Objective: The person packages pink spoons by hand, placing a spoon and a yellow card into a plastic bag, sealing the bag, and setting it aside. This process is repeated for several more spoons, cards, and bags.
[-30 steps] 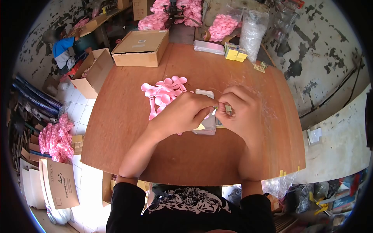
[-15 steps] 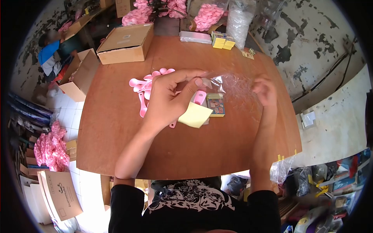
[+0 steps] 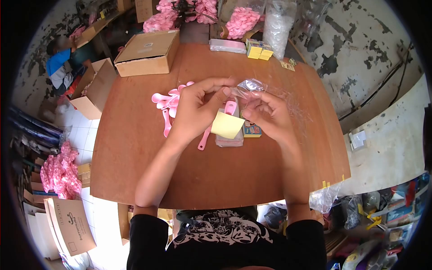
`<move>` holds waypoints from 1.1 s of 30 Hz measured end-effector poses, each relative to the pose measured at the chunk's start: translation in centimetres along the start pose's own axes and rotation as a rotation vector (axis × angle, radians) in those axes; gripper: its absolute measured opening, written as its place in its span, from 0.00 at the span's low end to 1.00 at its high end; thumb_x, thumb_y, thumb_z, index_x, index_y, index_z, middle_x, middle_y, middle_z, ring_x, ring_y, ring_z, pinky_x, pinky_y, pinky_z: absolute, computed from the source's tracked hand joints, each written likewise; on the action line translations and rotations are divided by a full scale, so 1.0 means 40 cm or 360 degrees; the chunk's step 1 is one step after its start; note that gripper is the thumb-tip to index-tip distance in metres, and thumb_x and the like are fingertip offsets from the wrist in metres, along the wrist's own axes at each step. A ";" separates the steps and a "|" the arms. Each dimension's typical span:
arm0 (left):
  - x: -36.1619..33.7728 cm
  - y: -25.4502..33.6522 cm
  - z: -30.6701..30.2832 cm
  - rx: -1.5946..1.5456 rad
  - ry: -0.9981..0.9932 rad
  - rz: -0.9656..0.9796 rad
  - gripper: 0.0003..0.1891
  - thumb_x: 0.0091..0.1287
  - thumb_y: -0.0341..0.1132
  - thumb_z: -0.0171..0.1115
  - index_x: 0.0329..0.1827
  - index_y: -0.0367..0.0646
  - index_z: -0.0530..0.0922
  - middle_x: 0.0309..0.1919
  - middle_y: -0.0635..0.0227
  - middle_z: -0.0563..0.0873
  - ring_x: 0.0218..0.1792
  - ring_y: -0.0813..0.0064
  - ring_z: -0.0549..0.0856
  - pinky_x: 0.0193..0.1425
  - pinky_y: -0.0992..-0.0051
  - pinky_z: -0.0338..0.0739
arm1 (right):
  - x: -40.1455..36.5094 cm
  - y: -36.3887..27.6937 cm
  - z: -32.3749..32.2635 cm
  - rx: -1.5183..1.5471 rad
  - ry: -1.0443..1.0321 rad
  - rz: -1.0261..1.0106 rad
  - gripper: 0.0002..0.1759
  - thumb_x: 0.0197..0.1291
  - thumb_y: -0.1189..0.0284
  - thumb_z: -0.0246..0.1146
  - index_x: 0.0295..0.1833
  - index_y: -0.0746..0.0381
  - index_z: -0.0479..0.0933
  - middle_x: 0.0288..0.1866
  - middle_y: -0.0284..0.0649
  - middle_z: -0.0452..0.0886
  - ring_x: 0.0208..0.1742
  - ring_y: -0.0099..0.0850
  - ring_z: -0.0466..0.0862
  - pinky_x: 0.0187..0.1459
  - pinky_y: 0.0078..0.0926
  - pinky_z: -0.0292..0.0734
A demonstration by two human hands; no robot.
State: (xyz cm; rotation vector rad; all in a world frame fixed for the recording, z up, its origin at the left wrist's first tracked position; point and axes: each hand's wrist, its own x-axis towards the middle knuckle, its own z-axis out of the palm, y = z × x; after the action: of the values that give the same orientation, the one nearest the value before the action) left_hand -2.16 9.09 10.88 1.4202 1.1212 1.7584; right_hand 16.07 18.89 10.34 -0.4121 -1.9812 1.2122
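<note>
My left hand (image 3: 195,105) pinches a clear plastic bag (image 3: 249,85) between thumb and fingers above the table. Just below that hand, a pale yellow paper slip (image 3: 228,125) and the end of a pink handle (image 3: 230,107) show; their upper connection is hidden by my fingers. My right hand (image 3: 271,116) is curled at the bag's near right edge, its fingertips on the film. Pink measuring spoons (image 3: 171,100) lie in a pile beyond my left hand. Under the slip sits a stack of clear bags (image 3: 229,141), beside a small blue and yellow box (image 3: 252,130).
A closed cardboard box (image 3: 146,51) stands at the table's back left. Yellow boxes (image 3: 259,49), a plastic-wrapped pack (image 3: 227,45) and a tall clear sack (image 3: 278,29) are at the back. A person (image 3: 60,67) sits at far left by an open carton (image 3: 94,87).
My right hand has come in leftward from the far right to the plastic bag. The yellow slip and pink handle have risen slightly with my left hand.
</note>
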 end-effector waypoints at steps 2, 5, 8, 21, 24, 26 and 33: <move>0.001 0.006 -0.004 -0.0111 0.0036 0.0017 0.14 0.73 0.28 0.60 0.58 0.32 0.79 0.44 0.61 0.89 0.42 0.80 0.86 0.46 0.79 0.82 | 0.014 -0.009 0.033 0.0120 0.0042 0.0003 0.10 0.60 0.74 0.70 0.45 0.67 0.84 0.37 0.36 0.87 0.36 0.19 0.82 0.39 0.19 0.76; 0.002 0.018 -0.018 -0.0294 0.0008 0.0084 0.15 0.71 0.28 0.64 0.58 0.32 0.80 0.44 0.62 0.89 0.42 0.81 0.86 0.47 0.80 0.81 | 0.025 -0.027 0.049 0.0070 0.0175 -0.0154 0.07 0.60 0.75 0.69 0.41 0.67 0.84 0.36 0.37 0.86 0.35 0.18 0.82 0.37 0.18 0.76; 0.002 0.005 -0.031 -0.0293 -0.0132 0.0086 0.15 0.69 0.26 0.65 0.57 0.32 0.80 0.44 0.63 0.89 0.43 0.79 0.87 0.47 0.80 0.82 | 0.031 -0.050 0.048 0.0021 0.0164 -0.0188 0.07 0.60 0.75 0.69 0.40 0.68 0.84 0.34 0.36 0.86 0.34 0.17 0.82 0.36 0.18 0.76; 0.016 -0.007 -0.038 -0.0124 -0.0068 -0.0024 0.10 0.69 0.29 0.66 0.49 0.31 0.85 0.40 0.62 0.90 0.40 0.81 0.87 0.44 0.80 0.83 | 0.020 -0.042 0.034 0.0147 0.0263 -0.0111 0.09 0.64 0.78 0.67 0.47 0.72 0.82 0.37 0.37 0.86 0.35 0.19 0.84 0.36 0.17 0.79; 0.018 -0.004 -0.039 -0.0056 -0.0072 0.0056 0.11 0.69 0.30 0.66 0.49 0.32 0.85 0.41 0.61 0.90 0.40 0.80 0.87 0.45 0.79 0.83 | 0.022 -0.036 0.026 0.0237 0.0229 -0.0114 0.09 0.64 0.78 0.67 0.48 0.71 0.82 0.37 0.37 0.86 0.34 0.20 0.84 0.35 0.18 0.79; 0.018 -0.007 -0.041 -0.0091 -0.0078 0.0067 0.10 0.70 0.29 0.65 0.49 0.32 0.85 0.41 0.62 0.90 0.40 0.81 0.87 0.45 0.79 0.83 | 0.022 -0.033 0.020 0.0334 0.0172 -0.0200 0.08 0.64 0.79 0.66 0.47 0.71 0.83 0.37 0.39 0.86 0.34 0.22 0.85 0.34 0.19 0.80; 0.016 0.007 -0.058 -0.0051 -0.0098 -0.0015 0.08 0.67 0.21 0.64 0.47 0.33 0.86 0.39 0.65 0.88 0.39 0.80 0.86 0.41 0.81 0.82 | 0.021 -0.032 -0.004 0.0382 0.0081 -0.0223 0.06 0.64 0.84 0.63 0.43 0.71 0.84 0.37 0.41 0.86 0.34 0.24 0.85 0.35 0.20 0.79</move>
State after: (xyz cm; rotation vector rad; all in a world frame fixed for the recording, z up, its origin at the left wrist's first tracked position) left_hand -4.56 8.95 11.24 1.4376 1.0612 1.7074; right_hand 15.79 18.86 11.87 -0.1784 -1.7642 1.3166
